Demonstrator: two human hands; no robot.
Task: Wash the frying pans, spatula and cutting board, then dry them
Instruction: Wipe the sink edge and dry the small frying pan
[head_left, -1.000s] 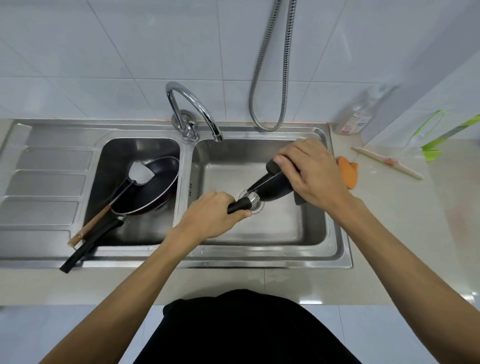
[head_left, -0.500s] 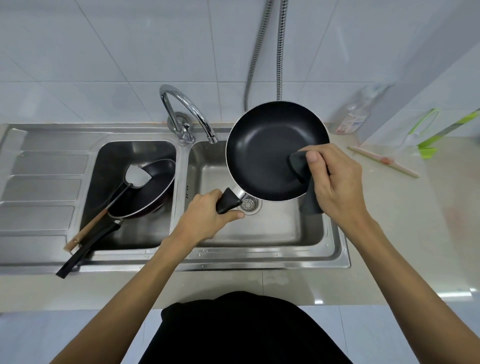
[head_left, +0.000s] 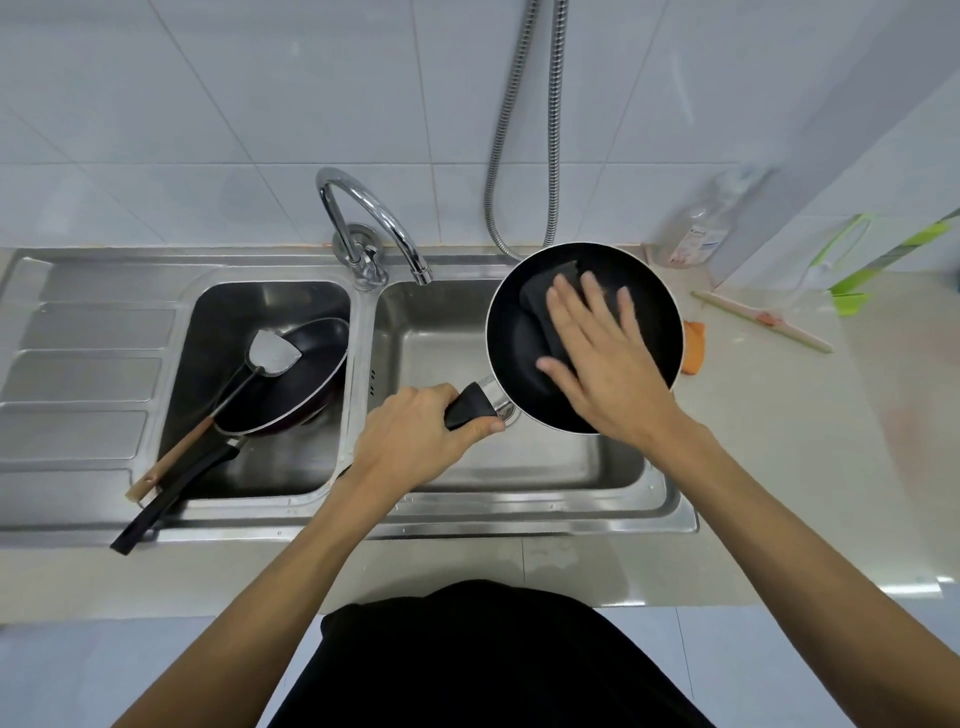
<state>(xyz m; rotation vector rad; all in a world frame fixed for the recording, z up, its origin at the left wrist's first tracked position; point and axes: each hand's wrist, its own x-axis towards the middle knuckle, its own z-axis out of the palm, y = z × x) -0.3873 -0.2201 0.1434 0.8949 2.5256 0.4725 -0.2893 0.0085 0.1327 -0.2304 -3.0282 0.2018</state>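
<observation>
Fingers of the right hand lie straight and spread, pressing a dark grey cloth flat inside the black round frying pan; the palm hides most of the cloth. Left hand is clenched round the pan's black handle, nearly all buried in the fist, holding it over the right basin of the steel double sink. Half a second ago that cloth was pinched at the rim

Left hand grips the frying pan handle; flat right hand presses a dark sponge inside it.
</observation>
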